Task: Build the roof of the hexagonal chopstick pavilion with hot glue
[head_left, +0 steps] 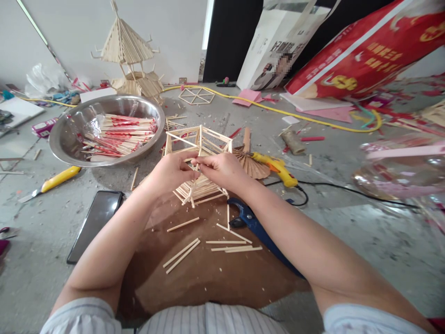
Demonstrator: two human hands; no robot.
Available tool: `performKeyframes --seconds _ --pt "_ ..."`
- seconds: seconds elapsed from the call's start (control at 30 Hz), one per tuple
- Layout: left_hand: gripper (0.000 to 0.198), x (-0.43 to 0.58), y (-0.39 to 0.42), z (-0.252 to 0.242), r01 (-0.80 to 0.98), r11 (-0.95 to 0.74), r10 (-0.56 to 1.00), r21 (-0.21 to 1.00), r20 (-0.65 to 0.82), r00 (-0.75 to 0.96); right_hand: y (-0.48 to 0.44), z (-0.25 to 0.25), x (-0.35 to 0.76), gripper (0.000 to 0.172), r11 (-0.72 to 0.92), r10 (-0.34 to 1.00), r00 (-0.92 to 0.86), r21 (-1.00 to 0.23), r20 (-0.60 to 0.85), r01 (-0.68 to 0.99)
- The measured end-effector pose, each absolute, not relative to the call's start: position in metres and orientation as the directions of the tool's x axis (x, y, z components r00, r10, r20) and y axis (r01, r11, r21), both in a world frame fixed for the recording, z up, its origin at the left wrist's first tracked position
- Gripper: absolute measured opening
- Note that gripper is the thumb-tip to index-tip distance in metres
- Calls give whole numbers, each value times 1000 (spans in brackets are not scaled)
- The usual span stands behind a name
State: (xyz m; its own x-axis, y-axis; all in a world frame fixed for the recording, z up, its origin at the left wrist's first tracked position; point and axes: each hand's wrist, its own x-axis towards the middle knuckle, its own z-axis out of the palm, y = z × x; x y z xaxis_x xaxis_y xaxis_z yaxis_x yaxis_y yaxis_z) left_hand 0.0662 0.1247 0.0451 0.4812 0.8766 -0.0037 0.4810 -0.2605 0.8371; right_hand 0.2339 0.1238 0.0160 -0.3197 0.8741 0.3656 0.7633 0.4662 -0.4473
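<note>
A frame of thin wooden sticks (205, 191) stands on a brown board (194, 283) before me. Both hands meet at its near side. My left hand (176, 172) has its fingers pinched against the frame around a small stick end. From the right, my right hand (220, 169) pinches at the same spot, its fingertips nearly touching the left ones. What exactly lies between the fingertips is too small to make out. Several loose sticks (225, 242) lie on the board below the hands.
A steel bowl (57, 146) with packaged sticks stands left, near a yellow knife (60, 179) and a phone (94, 227). Blue cutters (266, 241) lie under my right forearm. Further back are a yellow glue gun (278, 169), a stick pavilion (127, 44) and a yellow cable (288, 112).
</note>
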Motion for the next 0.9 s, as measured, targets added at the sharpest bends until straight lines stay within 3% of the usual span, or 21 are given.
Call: performKeyframes --seconds 0.57,0.9 --pt "45 68 124 46 469 -266 880 842 13 475 123 16 235 28 443 888 -311 -454 338 773" --pt "53 67 124 46 500 -257 893 827 5 450 123 19 234 29 449 888 -325 -458 325 767"
